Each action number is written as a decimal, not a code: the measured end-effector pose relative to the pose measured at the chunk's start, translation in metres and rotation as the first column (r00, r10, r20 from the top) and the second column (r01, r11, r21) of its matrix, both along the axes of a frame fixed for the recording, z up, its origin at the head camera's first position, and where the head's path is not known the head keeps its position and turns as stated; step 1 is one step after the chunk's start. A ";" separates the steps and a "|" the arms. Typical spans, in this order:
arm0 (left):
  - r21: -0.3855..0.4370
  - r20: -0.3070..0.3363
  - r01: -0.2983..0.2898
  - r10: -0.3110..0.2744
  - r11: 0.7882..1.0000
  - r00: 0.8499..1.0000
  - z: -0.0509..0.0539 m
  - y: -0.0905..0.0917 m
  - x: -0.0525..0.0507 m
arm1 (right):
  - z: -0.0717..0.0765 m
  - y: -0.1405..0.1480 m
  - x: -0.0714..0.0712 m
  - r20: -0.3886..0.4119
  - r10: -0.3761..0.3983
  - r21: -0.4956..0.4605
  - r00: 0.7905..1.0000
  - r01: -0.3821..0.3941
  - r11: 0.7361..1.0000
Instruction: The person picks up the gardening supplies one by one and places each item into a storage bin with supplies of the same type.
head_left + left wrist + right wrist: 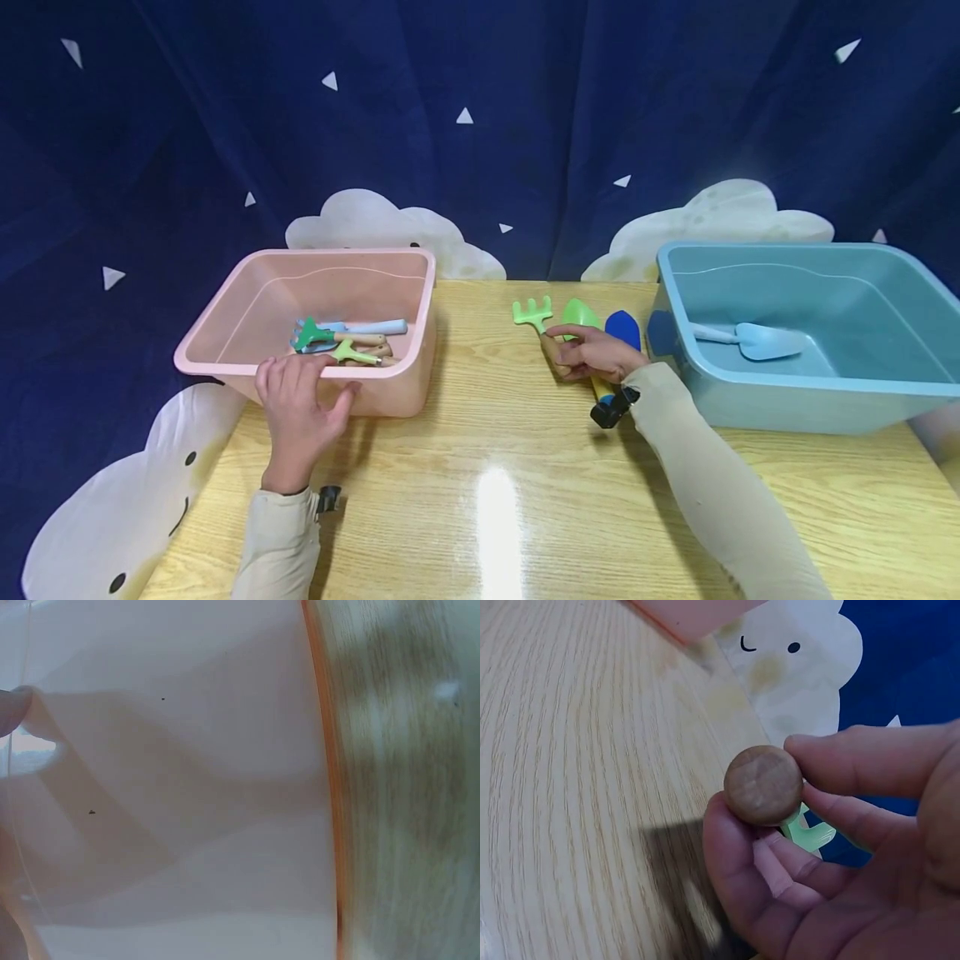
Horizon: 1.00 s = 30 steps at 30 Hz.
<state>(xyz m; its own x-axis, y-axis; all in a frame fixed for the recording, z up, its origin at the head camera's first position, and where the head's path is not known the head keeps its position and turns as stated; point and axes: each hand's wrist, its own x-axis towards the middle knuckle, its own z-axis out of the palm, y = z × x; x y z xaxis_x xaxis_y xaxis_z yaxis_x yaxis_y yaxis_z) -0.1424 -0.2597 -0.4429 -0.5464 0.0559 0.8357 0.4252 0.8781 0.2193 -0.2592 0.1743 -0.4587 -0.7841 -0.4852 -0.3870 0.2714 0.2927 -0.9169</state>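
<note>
My right hand (602,353) pinches the wooden handle of a small light-green garden rake (533,313), right of the table's middle. In the right wrist view the round handle end (763,785) sits between thumb and fingers, its green head partly hidden behind them. Beside that hand lie a green trowel (581,313) and a blue trowel (623,327), both partly covered. My left hand (298,410) holds the front rim of a pink bin (360,260), fingers over the edge and thumb outside. Inside lie several small garden tools, among them a dark-green rake (307,333).
At the right stands a blue bin (795,417) with a light-blue trowel (769,342) inside. Both bins rest on a wooden table (420,500). A dark-blue curtain (525,167) with white clouds and triangles hangs behind.
</note>
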 end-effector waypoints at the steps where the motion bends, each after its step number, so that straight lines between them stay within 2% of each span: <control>1: 0.000 -0.001 -0.001 0.001 1.000 1.000 0.000 0.000 0.000 | 0.000 0.000 0.000 0.003 -0.002 0.001 1.000 0.002 1.000; 11: 0.004 -0.014 0.000 0.000 1.000 1.000 0.000 0.001 0.000 | -0.001 -0.001 0.001 0.006 -0.001 0.008 1.000 0.001 1.000; 18: 0.009 -0.016 -0.003 0.003 1.000 1.000 0.000 0.001 0.000 | -0.002 -0.002 0.001 -0.015 0.028 0.026 0.999 -0.027 0.999; 30: 0.019 -0.011 0.007 -0.006 1.000 1.000 0.001 0.002 0.001 | 0.001 -0.005 -0.002 0.033 -0.033 -0.013 0.999 0.033 0.999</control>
<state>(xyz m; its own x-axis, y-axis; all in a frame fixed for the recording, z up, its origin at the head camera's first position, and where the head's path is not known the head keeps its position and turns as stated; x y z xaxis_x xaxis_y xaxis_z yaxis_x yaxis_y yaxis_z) -0.1414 -0.2573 -0.4421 -0.5371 0.0433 0.8424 0.4334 0.8710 0.2316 -0.2612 0.1693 -0.4577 -0.7869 -0.4649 -0.4058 0.3102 0.2704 -0.9114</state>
